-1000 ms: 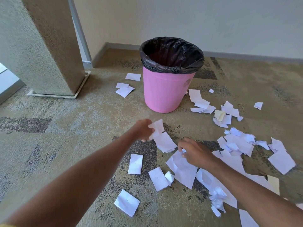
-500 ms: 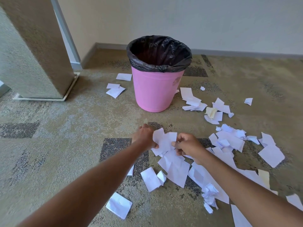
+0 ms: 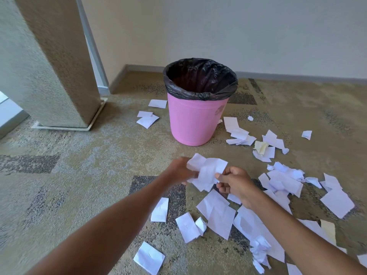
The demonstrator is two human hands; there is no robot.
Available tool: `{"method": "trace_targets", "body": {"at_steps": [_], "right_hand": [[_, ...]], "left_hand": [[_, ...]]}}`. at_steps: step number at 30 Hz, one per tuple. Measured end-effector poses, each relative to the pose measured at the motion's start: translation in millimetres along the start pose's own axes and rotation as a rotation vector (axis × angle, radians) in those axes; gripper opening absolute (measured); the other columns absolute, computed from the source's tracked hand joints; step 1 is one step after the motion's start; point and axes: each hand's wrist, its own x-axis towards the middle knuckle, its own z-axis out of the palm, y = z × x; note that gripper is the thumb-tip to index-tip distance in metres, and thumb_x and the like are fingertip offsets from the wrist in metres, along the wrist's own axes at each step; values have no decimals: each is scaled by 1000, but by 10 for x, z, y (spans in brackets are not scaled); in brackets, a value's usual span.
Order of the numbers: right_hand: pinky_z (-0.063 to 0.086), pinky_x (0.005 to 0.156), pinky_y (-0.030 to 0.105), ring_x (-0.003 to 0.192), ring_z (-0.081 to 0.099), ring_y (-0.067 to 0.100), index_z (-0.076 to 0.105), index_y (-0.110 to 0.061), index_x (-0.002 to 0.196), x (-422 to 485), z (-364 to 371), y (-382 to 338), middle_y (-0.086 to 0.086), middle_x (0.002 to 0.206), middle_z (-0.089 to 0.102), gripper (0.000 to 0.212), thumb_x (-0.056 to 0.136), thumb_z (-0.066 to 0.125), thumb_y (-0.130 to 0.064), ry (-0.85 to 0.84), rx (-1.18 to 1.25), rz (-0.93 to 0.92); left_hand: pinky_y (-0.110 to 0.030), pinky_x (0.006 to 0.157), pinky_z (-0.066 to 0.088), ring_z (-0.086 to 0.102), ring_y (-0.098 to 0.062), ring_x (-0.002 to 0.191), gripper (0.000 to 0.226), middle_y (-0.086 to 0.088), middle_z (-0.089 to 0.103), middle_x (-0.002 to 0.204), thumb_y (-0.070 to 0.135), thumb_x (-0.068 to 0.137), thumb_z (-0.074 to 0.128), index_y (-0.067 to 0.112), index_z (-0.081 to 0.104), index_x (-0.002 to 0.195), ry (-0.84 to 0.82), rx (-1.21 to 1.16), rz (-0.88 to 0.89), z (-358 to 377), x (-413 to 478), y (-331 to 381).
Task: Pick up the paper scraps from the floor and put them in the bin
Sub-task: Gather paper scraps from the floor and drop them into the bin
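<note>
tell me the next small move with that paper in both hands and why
Probably lift the bunch of white scraps, held by the left hand and right hand, forward over the pink bin: its black liner is open just ahead, and many scraps remain.

White paper scraps, flat, folded and crumpled, lie strewn across patterned carpet mostly right of and in front of an upright pink bin lined with a black bag, as a bunch of white scraps is held above the floor.
</note>
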Motion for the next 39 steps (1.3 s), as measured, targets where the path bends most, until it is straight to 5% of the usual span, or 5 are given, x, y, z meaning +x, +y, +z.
{"method": "trace_targets", "body": {"at_steps": [19,23,27,32,39], "right_hand": [[60,53,24,73,79,23,60,1,119,-405,-6,-2358,23,109,72,21,99,65,-3,4,422,-212],[67,73,38,100,74,36,60,1,118,-309,144,-2586,22,120,65,16,103,62,-5,-33,512,-190],[59,101,46,116,68,39,63,-2,121,-293,182,-2655,27,142,53,22,99,66,-5,-49,543,-212],[47,116,51,118,67,39,61,-1,110,-292,150,-2638,24,131,62,13,98,65,-4,-103,577,-229],[35,123,53,150,36,47,25,-21,166,-168,138,-2608,6,168,34,84,94,61,3,-122,413,-363]], "left_hand": [[-33,60,59,70,-26,71,29,-18,76,95,23,102,68,3,65,122,331,-898,272,-1118,-204,1872],[-34,71,65,77,-27,99,52,-10,75,118,53,94,71,14,64,127,363,-966,268,-1247,-227,2005],[-37,97,58,69,-21,89,49,8,74,76,65,102,52,34,79,75,274,-1073,206,-1316,-263,2009],[-40,110,50,45,-26,148,90,-5,40,166,75,96,51,17,35,163,257,-1162,242,-1279,-178,1938],[-35,66,63,73,-26,68,71,-13,75,81,66,104,45,3,76,111,358,-1089,267,-1132,-144,1703]]}}
